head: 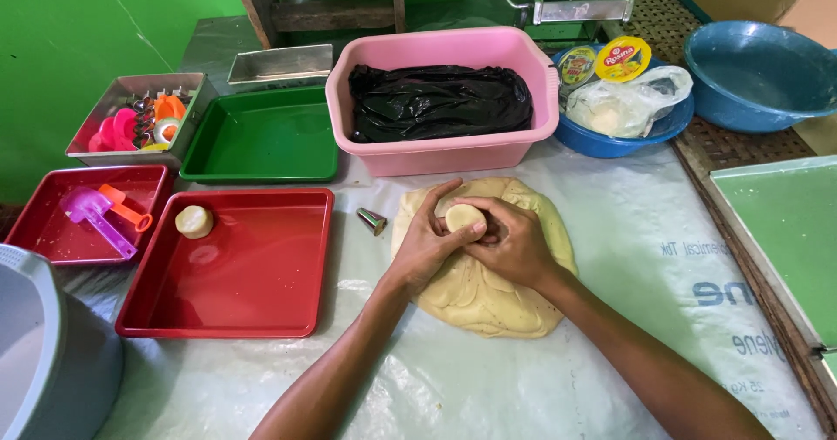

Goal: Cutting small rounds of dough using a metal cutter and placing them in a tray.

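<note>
A wide flattened sheet of pale yellow dough (488,305) lies on the plastic-covered table. Above it, my left hand (425,246) and my right hand (514,244) are cupped together around a small round piece of dough (462,217), fingers wrapped on its sides. A metal cone-shaped nozzle (372,221) lies just left of the dough sheet. One shaped dough round (193,221) sits in the upper left corner of a red tray (253,309).
A pink tub (436,156) with a black plastic bag stands behind the dough. A green tray (261,165), a second red tray (52,239) with plastic scoops, a metal tin of cutters (96,143), blue bowls (758,65) and a green board (785,231) surround the work area.
</note>
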